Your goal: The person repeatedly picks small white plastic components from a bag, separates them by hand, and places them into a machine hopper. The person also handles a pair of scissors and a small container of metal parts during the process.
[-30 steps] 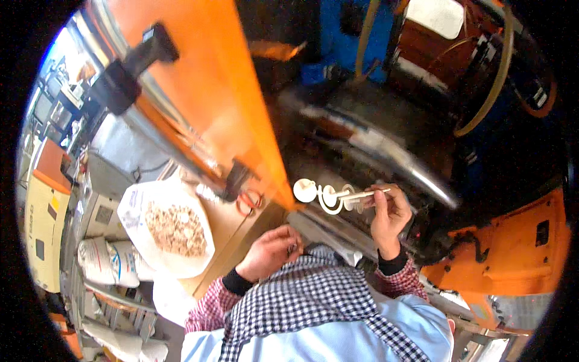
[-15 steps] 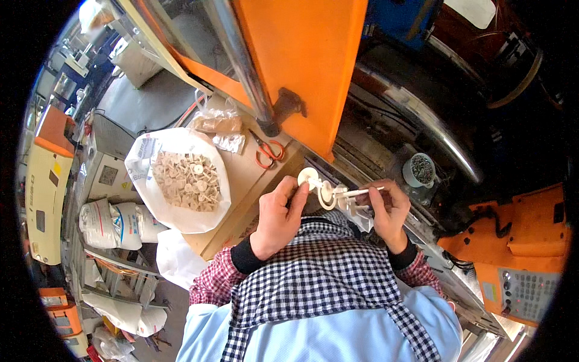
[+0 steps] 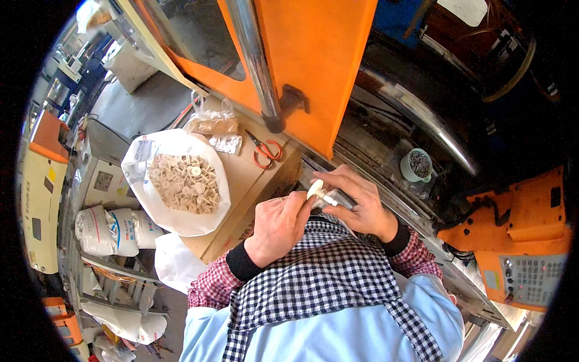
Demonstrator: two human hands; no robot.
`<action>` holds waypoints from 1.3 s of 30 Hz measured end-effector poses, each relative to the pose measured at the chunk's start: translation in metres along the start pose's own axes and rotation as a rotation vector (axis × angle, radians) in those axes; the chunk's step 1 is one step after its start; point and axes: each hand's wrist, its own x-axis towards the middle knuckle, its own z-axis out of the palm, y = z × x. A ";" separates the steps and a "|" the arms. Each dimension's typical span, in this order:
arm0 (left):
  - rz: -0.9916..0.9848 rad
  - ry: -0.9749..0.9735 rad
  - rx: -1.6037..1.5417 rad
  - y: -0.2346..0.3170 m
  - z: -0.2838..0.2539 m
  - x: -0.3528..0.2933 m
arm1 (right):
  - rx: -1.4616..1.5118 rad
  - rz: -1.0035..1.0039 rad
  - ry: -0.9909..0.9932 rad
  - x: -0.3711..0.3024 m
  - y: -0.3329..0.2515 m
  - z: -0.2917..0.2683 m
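In front of my apron, both hands meet around a cream moulded plastic part [image 3: 315, 189] with a round disc head and a short stem. My left hand [image 3: 278, 228] is closed, thumb and forefinger pinching it near the disc. My right hand [image 3: 364, 205] curls over the stem end, thumb below and fingers above; its grip is partly hidden. Left of my hands, a white sack [image 3: 208, 223] stands open, full of similar cream disc-headed pieces [image 3: 184, 187]. Scissors with red-orange handles [image 3: 263, 151] lie on the cardboard surface [image 3: 238, 181] beyond my left hand.
Clear plastic bags [image 3: 214, 123] lie behind the sack. An orange machine door [image 3: 313, 72] with a metal bar handle [image 3: 256, 66] rises ahead. A pale bucket [image 3: 416, 166] sits on the machine at right, near an orange control panel [image 3: 525, 277]. Filled sacks [image 3: 99, 232] stand at left.
My right hand has moved left and its fingers now fold over the part beside my left hand. The ring and long stick seen earlier are now out of sight.
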 end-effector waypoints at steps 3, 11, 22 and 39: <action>-0.021 -0.039 -0.026 0.003 -0.003 0.001 | 0.004 -0.020 0.040 0.004 0.000 0.002; -0.264 -0.057 -0.225 -0.001 -0.002 0.002 | 0.054 0.117 0.030 0.012 0.009 0.008; -0.738 -0.136 -1.066 -0.028 0.006 0.003 | 0.275 0.489 -0.013 0.029 0.017 0.007; -0.716 0.054 -0.581 -0.030 0.027 0.006 | 0.083 0.416 0.226 0.028 0.017 0.027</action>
